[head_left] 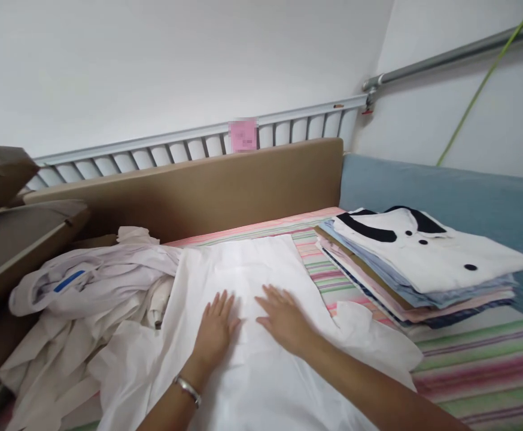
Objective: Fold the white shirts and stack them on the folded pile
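Note:
A white shirt [252, 263] lies spread on the striped bedsheet [477, 371], its sleeves reaching out to both sides. My left hand [215, 332] rests flat on its middle, fingers apart, with a silver bracelet at the wrist. Close beside it, my right hand [283, 320] also presses flat on the cloth with spread fingers. Neither hand grips anything. The shirt's lower end runs out of view beneath my forearms.
Crumpled white clothes [104, 287] are heaped at the left. On the right sits a stack of folded shirts [441, 257]. A brown padded board [225, 185] and a blue panel [445, 185] border the bed. Behind runs a white radiator [163, 157].

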`<state>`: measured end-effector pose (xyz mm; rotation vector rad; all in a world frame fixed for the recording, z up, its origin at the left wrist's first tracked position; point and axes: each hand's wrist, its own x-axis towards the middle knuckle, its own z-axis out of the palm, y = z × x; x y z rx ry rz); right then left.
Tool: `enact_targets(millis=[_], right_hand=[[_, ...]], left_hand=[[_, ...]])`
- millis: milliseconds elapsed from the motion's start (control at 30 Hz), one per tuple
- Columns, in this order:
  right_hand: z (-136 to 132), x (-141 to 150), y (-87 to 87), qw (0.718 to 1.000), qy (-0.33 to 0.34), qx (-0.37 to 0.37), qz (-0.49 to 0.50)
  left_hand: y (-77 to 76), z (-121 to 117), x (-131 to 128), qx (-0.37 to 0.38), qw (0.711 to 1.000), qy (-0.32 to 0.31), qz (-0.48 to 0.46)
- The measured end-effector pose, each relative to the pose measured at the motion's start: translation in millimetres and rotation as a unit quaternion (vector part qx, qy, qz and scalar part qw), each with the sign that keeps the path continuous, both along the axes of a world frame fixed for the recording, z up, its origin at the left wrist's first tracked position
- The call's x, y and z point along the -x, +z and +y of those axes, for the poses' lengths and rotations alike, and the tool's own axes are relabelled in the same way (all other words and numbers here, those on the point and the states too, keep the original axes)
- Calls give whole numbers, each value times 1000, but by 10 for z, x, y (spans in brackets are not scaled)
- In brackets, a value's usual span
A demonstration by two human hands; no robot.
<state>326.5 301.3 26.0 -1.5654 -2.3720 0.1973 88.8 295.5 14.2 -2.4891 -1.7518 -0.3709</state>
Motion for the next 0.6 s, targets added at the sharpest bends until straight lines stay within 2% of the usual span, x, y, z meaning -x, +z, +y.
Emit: enact_targets(millis=[33, 67, 133, 200, 267, 300, 333, 400, 433, 467, 500, 567, 600], right_hand=[[57, 45, -55, 999, 34, 7, 4], [138, 40, -113, 999, 40, 14, 3], [357, -110, -203, 1000, -18, 16, -14], [576, -313, -224, 992, -123, 13, -36], [716, -371, -190, 982, -184, 10, -42], [750, -314, -169, 984, -172, 0, -37], [769, -207, -153, 990, -136, -12, -28], [815, 62, -153, 999, 0, -43, -8], [868, 168, -167, 998, 51, -45, -3], [954, 223, -188, 996, 77, -41, -3], [1074, 213, -213, 997, 76, -32, -9], [1392, 6, -261, 1000, 3, -12, -29], [1567, -163, -281, 998, -47, -2, -40]], left_hand=[[-29, 127, -35, 6, 999, -37, 1], [-67, 256, -15, 11, 999, -42, 7], [-143, 506, 161, 11, 999, 29, 27], [-185, 723, 384, -4, 990, 135, 46], [-182, 893, 470, -37, 981, 181, 60], [-170, 963, 435, -54, 983, 165, 64], [-159, 1028, 358, -65, 988, 122, 67], [-152, 1163, 165, -55, 996, 6, 67], [-159, 1243, 100, -40, 997, -29, 65], [-172, 1335, 80, -25, 997, -36, 63], [-190, 1438, 114, -16, 998, -7, 61], [-229, 1658, 313, -13, 995, 79, 56], [-243, 1762, 445, -9, 993, 96, 61]])
